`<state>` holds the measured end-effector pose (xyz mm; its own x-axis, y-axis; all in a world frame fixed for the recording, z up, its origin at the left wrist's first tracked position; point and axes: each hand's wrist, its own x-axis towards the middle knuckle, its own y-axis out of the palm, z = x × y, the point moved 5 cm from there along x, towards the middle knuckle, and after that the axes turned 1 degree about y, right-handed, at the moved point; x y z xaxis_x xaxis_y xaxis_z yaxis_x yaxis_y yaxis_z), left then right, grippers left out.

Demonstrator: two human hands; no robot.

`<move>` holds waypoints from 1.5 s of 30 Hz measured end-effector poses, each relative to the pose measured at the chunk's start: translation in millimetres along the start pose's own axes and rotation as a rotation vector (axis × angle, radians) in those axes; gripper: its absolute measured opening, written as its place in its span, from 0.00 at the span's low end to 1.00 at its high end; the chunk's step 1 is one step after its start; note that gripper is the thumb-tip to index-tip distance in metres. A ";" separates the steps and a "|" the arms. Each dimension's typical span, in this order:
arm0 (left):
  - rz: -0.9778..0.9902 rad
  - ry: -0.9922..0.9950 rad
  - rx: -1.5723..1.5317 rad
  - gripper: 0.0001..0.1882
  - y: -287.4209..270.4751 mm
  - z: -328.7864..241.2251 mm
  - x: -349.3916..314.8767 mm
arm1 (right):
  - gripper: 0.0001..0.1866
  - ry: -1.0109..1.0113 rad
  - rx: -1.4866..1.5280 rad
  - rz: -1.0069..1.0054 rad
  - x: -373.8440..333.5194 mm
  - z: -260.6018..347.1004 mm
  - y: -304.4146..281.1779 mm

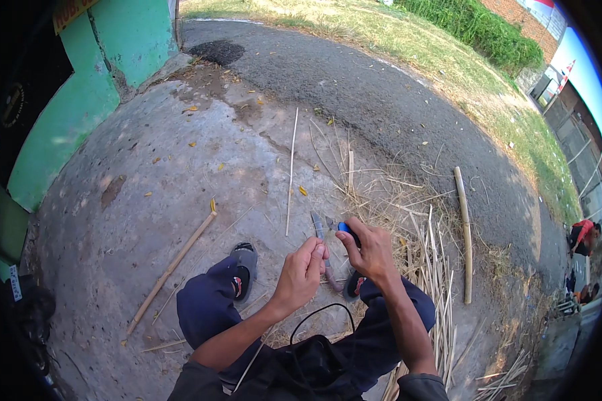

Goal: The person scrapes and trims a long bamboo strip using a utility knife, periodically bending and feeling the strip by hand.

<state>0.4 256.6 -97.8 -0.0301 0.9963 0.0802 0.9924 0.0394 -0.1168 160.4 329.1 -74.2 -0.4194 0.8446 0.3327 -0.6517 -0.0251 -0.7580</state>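
the left hand (299, 274) is clamped on a thin pale bamboo strip (318, 228), the right hand (371, 254) closed on a blue-handled knife (343, 228) at its 11 o'clock (blade hidden); the step looks like paring, and the next stroke needs a steady grip.

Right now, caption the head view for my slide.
Seated on concrete, left hand grips a thin grey strip; right hand holds a blue-handled tool.
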 end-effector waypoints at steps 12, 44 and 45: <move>0.104 -0.131 -0.241 0.13 -5.0 2.2 -1.1 | 0.21 0.286 0.212 -0.277 6.5 -60.2 -47.5; -0.067 -0.033 0.112 0.11 -22.3 9.5 9.9 | 0.17 -0.040 -0.075 0.014 18.9 -2.8 28.7; -0.054 -0.046 0.128 0.11 -23.4 7.6 9.0 | 0.17 0.032 -0.081 -0.022 20.3 -7.6 30.0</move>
<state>-24.0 265.2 -101.8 -0.0915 0.9948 0.0447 0.9658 0.0996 -0.2395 137.1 349.5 -94.5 -0.3840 0.8614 0.3324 -0.6065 0.0362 -0.7943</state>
